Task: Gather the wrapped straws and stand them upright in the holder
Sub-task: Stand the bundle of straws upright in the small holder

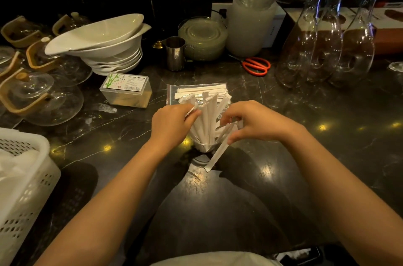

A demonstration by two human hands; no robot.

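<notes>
- The wrapped straws (206, 122) stand fanned out in a clear glass holder (204, 147) on the dark marble table (305, 156), between the two hands.
- The left hand (172, 123) pinches the top of one straw at the bunch's left side.
- The right hand (250, 122) curls its fingers around a few straws; one loose straw (218, 153) slants down outside the holder.
- Just behind lies a clear bag (172, 91) of more straws.
- Farther off: a toothpick box (126, 89), red scissors (256, 66), stacked white bowls (104, 45).
</notes>
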